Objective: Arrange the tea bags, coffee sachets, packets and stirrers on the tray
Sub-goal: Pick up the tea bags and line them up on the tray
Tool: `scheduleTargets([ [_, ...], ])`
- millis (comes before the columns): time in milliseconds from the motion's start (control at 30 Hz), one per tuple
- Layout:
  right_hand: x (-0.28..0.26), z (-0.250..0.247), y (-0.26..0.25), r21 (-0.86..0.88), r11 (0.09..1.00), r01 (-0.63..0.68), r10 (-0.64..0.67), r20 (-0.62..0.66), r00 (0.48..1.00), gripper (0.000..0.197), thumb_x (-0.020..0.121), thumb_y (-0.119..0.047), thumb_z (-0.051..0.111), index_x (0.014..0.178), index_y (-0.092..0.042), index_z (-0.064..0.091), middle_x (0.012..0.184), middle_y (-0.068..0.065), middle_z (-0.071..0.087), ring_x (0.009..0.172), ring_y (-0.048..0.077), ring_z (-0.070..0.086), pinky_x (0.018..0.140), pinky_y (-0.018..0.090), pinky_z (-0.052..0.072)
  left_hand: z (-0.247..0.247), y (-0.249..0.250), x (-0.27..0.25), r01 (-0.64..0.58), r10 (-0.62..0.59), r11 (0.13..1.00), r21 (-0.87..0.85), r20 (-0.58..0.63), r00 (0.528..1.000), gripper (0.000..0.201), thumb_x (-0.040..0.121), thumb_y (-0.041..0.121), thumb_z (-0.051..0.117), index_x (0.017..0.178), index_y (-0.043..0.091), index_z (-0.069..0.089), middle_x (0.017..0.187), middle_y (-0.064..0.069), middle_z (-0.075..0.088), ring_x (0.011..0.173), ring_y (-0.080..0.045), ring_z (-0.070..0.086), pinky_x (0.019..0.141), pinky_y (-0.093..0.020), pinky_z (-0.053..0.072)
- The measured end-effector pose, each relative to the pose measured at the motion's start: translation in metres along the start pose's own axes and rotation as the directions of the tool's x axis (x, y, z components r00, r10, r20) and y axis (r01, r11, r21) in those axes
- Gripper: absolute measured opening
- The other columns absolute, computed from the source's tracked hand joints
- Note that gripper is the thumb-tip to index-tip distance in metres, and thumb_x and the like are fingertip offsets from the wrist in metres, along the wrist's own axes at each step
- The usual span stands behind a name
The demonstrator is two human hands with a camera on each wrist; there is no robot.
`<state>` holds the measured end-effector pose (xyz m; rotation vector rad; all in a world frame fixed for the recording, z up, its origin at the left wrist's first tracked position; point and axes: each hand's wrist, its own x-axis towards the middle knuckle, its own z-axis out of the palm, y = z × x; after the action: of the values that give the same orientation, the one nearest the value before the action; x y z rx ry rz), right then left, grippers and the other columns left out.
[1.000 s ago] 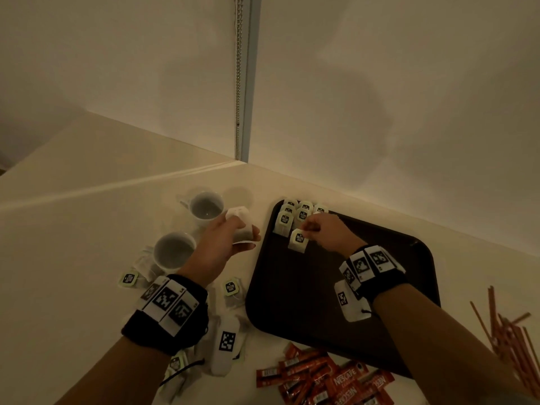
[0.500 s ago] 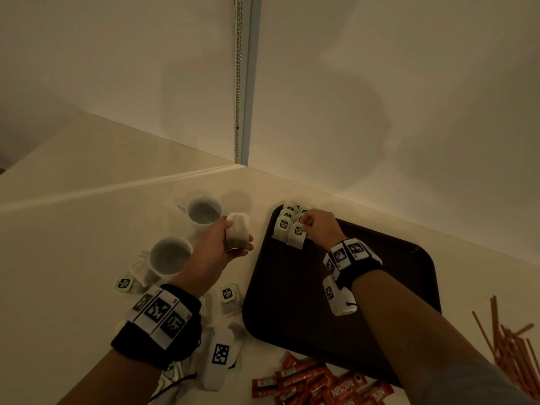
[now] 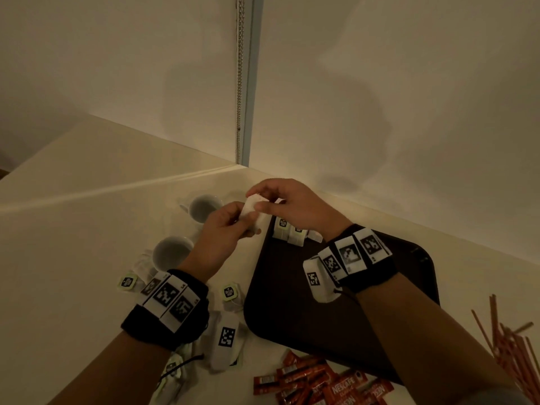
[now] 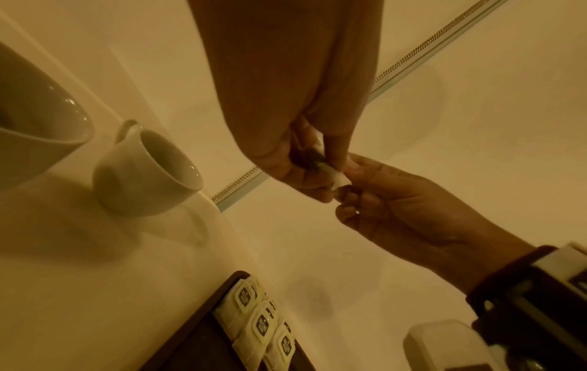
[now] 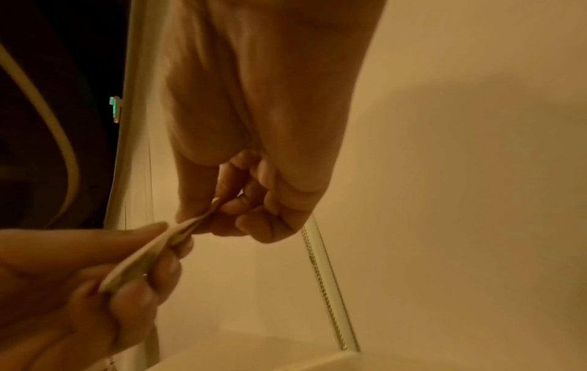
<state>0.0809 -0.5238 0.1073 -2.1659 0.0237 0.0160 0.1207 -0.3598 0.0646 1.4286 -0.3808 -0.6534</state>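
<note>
Both hands hold one white tea bag (image 3: 250,208) in the air above the tray's far left corner. My left hand (image 3: 230,226) grips its lower part, and my right hand (image 3: 280,200) pinches its upper end. The pinch shows in the left wrist view on the tea bag (image 4: 337,178) and in the right wrist view on the tea bag (image 5: 165,241). A row of tagged tea bags (image 3: 287,232) stands in the dark brown tray (image 3: 292,311), seen closer as tea bags (image 4: 260,326). Loose tea bags (image 3: 229,296) lie on the counter left of the tray.
Two white cups (image 3: 203,207) (image 3: 171,254) stand left of the tray. Red coffee sachets (image 3: 321,384) lie in front of it, and red stirrers (image 3: 508,343) lie at the right. The wall corner with a bead chain (image 3: 239,83) rises behind.
My right hand left the row of tea bags on the tray and rose to meet my left hand. It now pinches the tea bag that my left hand held alone.
</note>
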Motion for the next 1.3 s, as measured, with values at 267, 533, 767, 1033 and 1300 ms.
scheduleTargets([
  [267,-0.010,-0.027,-0.022,-0.012,0.996,0.085,-0.083,0.113,0.990,0.028,0.081,0.002,0.063,0.080,-0.025,0.070,0.105,0.005,0.053,0.096,0.016,0.055,0.074,0.029,0.048,0.002,0.011,-0.006,0.150,-0.111,0.928,-0.342,0.131,0.985,0.017,0.090,0.017,0.051,0.096,0.016,0.068,0.080,0.002,0.069,0.078,-0.013,0.059,0.063,-0.016,0.050],
  [533,-0.018,-0.025,-0.024,0.096,0.995,0.034,-0.039,0.057,0.998,0.012,0.084,-0.004,0.067,0.094,-0.009,0.068,0.092,0.014,0.068,0.078,0.025,0.065,0.074,0.031,0.056,0.001,0.011,-0.007,-0.029,0.040,0.982,-0.185,0.054,0.998,0.010,0.087,0.015,0.058,0.094,0.008,0.062,0.088,-0.011,0.064,0.083,-0.019,0.063,0.067,-0.021,0.052],
  [767,-0.030,-0.018,-0.019,0.210,0.978,0.019,-0.002,-0.081,0.997,0.020,0.087,-0.003,0.063,0.105,-0.010,0.065,0.081,0.010,0.066,0.069,0.014,0.064,0.066,0.023,0.054,0.011,0.009,-0.005,-0.187,0.186,0.982,0.036,0.032,0.982,0.012,0.080,0.005,0.069,0.089,0.014,0.070,0.074,0.006,0.074,0.071,-0.008,0.068,0.064,-0.017,0.051],
  [1033,-0.048,-0.032,-0.004,0.071,0.997,-0.002,0.017,-0.204,0.979,0.008,0.082,-0.007,0.070,0.087,-0.014,0.068,0.079,0.003,0.070,0.070,0.018,0.068,0.065,0.026,0.057,0.023,-0.001,-0.012,-0.084,0.068,0.991,0.104,0.151,0.986,0.045,0.072,0.010,0.078,0.111,0.026,0.061,0.107,0.007,0.069,0.099,-0.005,0.065,0.083,-0.020,0.052],
  [1300,-0.078,-0.042,0.087,-0.075,0.875,-0.479,0.467,-0.133,0.874,0.011,0.087,-0.008,0.062,0.094,-0.016,0.062,0.093,-0.002,0.064,0.078,0.011,0.063,0.064,0.015,0.053,-0.052,-0.023,-0.083,0.002,-0.116,0.902,0.432,0.237,0.965,0.033,0.066,0.055,0.061,0.095,0.042,0.065,0.098,0.007,0.069,0.084,-0.010,0.066,0.074,-0.022,0.053],
])
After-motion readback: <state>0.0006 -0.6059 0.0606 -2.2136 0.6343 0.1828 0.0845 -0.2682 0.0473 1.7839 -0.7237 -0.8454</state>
